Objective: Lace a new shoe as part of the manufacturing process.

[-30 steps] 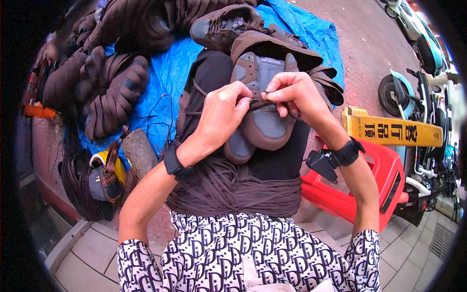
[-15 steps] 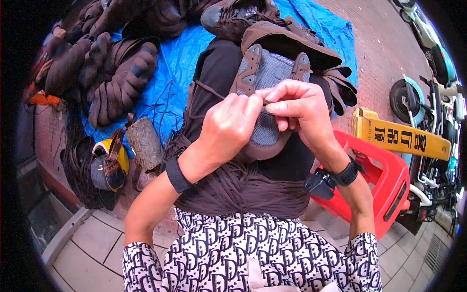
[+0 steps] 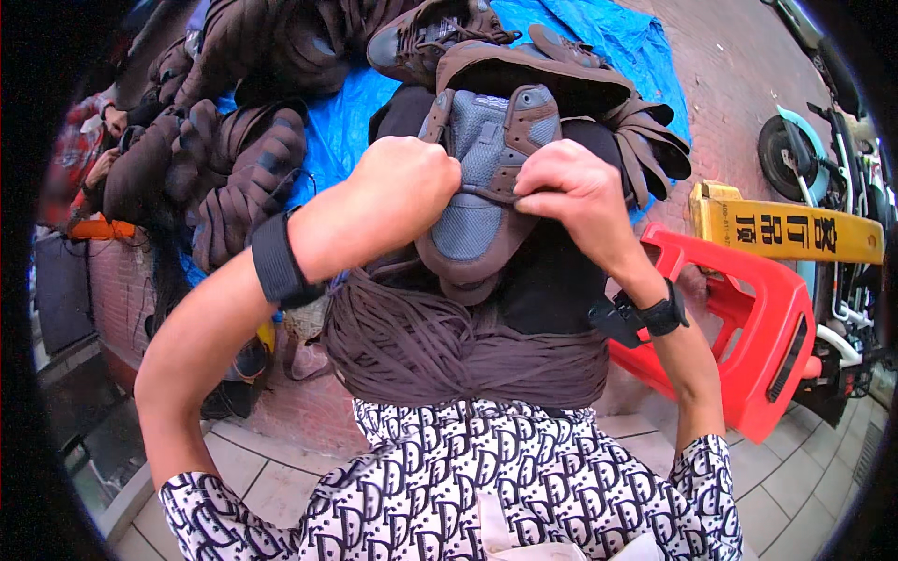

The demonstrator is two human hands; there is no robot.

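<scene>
A shoe upper (image 3: 463, 236) of grey mesh with brown overlays lies across my lap, toe toward me. A thin brown shoelace (image 3: 486, 194) runs across its front, by the lowest eyelets. On the left side of the upper, my left hand (image 3: 407, 182) is closed in a fist around one part of the lace; its fingertips are mostly hidden. My right hand (image 3: 569, 187) pinches the lace at the right side with thumb and forefinger. A thick bundle of brown laces (image 3: 398, 341) rests on my lap below the toe.
Brown uppers (image 3: 538, 82) are piled just beyond, over a blue tarp (image 3: 575, 28). More stacked uppers (image 3: 248, 173) stand left, near another person's hands (image 3: 114, 122). A red plastic stool (image 3: 753, 374) and a yellow sign block (image 3: 795, 222) are on the right, with parked two-wheelers behind.
My hands were together above the upper; now they are apart, the left further left, and the lace lies across the front. The upper has shifted slightly left and toward me.
</scene>
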